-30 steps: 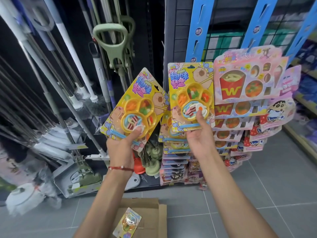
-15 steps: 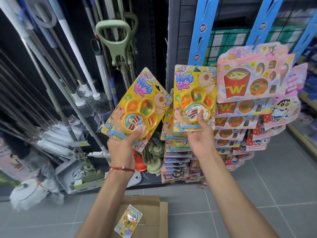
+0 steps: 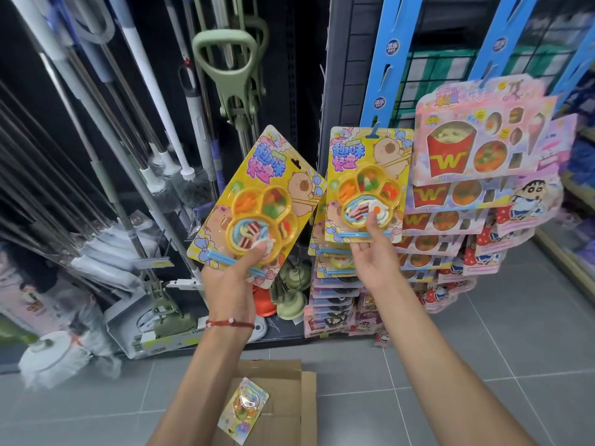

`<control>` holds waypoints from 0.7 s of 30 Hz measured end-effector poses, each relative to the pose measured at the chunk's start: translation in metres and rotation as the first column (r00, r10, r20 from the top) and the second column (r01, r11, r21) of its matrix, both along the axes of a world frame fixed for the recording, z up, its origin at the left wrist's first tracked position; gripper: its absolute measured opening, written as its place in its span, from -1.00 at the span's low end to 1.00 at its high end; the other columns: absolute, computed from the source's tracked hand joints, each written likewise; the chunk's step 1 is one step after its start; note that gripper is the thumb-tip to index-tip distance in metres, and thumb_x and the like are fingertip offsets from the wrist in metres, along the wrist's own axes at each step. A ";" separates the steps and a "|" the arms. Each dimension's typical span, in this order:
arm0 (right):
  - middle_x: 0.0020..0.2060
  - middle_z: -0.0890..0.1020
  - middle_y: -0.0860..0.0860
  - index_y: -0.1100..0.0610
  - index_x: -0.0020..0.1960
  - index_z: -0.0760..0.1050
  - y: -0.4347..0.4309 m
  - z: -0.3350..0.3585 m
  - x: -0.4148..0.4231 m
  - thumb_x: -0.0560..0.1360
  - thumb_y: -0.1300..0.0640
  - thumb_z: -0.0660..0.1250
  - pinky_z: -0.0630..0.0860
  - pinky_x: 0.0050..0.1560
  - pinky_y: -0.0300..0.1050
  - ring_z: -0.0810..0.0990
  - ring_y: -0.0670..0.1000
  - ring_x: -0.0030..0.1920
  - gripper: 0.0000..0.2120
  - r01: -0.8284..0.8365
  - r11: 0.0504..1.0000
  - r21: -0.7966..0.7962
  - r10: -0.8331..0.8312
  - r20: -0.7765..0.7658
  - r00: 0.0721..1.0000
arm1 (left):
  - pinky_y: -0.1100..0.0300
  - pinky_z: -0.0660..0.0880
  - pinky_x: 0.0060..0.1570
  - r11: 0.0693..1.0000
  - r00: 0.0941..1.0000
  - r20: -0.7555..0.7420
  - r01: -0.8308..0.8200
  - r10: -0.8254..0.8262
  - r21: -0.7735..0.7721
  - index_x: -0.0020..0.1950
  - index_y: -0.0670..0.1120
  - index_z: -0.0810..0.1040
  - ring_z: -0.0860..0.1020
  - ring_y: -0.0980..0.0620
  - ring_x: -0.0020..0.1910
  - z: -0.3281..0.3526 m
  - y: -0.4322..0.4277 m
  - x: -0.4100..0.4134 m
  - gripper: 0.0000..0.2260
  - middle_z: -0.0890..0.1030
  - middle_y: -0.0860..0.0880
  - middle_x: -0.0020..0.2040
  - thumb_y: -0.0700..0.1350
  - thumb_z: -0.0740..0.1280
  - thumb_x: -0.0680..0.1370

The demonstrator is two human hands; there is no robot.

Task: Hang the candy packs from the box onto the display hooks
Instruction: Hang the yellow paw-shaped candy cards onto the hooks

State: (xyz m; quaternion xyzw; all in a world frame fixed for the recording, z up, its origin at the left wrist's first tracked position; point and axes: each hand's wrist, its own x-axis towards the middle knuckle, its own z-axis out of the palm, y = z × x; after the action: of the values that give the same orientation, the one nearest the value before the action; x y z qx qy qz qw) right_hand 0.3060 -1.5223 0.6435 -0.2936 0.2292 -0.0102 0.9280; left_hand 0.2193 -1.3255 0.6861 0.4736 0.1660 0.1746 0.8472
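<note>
The left hand (image 3: 230, 284) grips a tilted candy pack (image 3: 257, 194) by its lower edge at frame centre, a narrow gap from the upright candy pack (image 3: 367, 175) that the right hand (image 3: 373, 255) pinches at the blue display strip (image 3: 391, 59), just beside the hanging pink packs (image 3: 483, 140).

The left grip (image 3: 230, 284) is pinching a tilted candy pack (image 3: 257, 201) by its lower edge, with the thumb lying on the clear blister and a red bracelet (image 3: 230, 323) sitting round the wrist. The right grip (image 3: 375, 252) is pinching an upright candy pack (image 3: 367, 185) at its bottom. A blue tab (image 3: 374, 132) is showing at that pack's hang hole, at the foot of a blue hanging strip (image 3: 391, 59). Pink fries packs (image 3: 483, 136) are hanging just beside it on the right. Mop handles (image 3: 145, 123) are leaning at the left. On the grey floor (image 3: 450, 365) a cardboard box (image 3: 283, 378) is lying open, holding a third candy pack (image 3: 243, 410).
</note>
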 end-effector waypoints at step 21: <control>-0.11 0.65 0.06 0.18 0.09 0.53 -0.071 0.039 -0.005 0.61 0.20 0.35 0.60 0.08 -0.09 0.63 0.03 -0.05 -0.92 -0.166 0.964 -0.210 0.169 -0.004 0.986 | -0.21 0.53 0.29 0.987 0.987 0.034 0.156 -0.155 -0.044 0.24 -0.18 0.61 0.66 -0.15 0.18 0.010 -0.086 0.034 -0.64 0.70 -0.18 0.17 -0.36 0.48 0.46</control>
State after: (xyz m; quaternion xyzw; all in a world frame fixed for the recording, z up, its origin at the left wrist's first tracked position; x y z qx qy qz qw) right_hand 0.3011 -1.5936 0.6825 -0.4079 0.1949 0.0421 0.8910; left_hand 0.2538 -1.4110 0.6964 0.4625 0.1198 0.1113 0.8714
